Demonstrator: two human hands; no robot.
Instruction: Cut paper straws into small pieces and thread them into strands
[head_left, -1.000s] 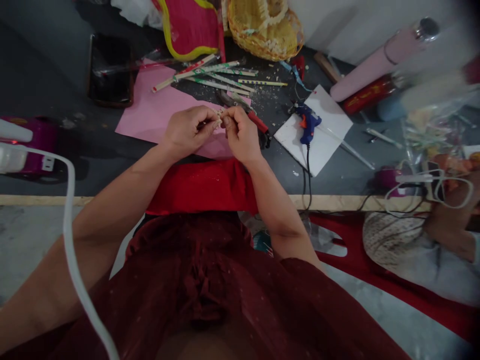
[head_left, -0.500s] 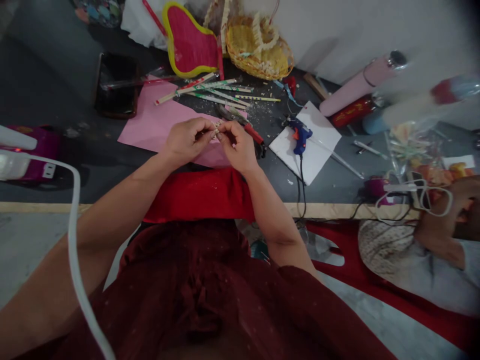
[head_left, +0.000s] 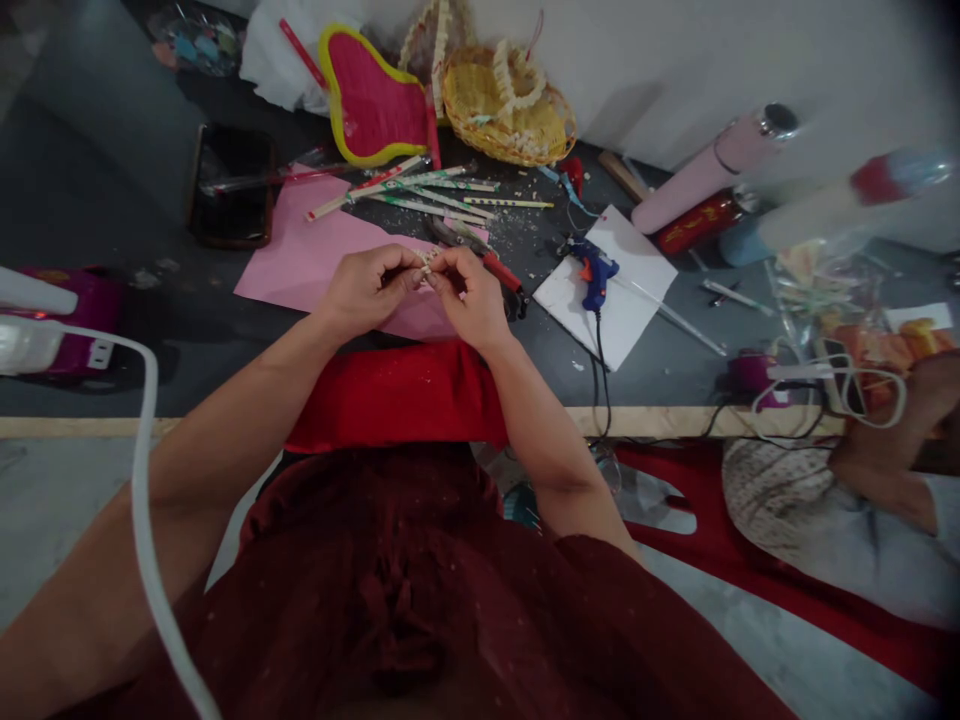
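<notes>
Over a pink paper sheet [head_left: 289, 240], my left hand [head_left: 371, 287] and my right hand [head_left: 471, 293] meet fingertip to fingertip. Both pinch a small pale piece [head_left: 425, 268], whose shape is largely hidden by the fingers. Pliers with red handles [head_left: 501, 270] lie just beyond and beside my right hand. Several patterned sticks [head_left: 420, 185] are spread behind the hands among pale crumbs. A blue glue gun [head_left: 595, 272] rests on a white square sheet [head_left: 637, 300] to the right.
At the back stand a yellow-rimmed pink tray [head_left: 375, 95] and a wicker basket [head_left: 510, 110] with pale strips. A phone [head_left: 232, 185] lies left. Bottles [head_left: 716, 165] are at the right, near another person's arm [head_left: 889, 450]. A white cable [head_left: 146, 480] crosses the left side.
The view has shifted slightly, so the items at the back appear a little lower and further left. Both hands keep their pinch on the small piece, with hardly any movement.
</notes>
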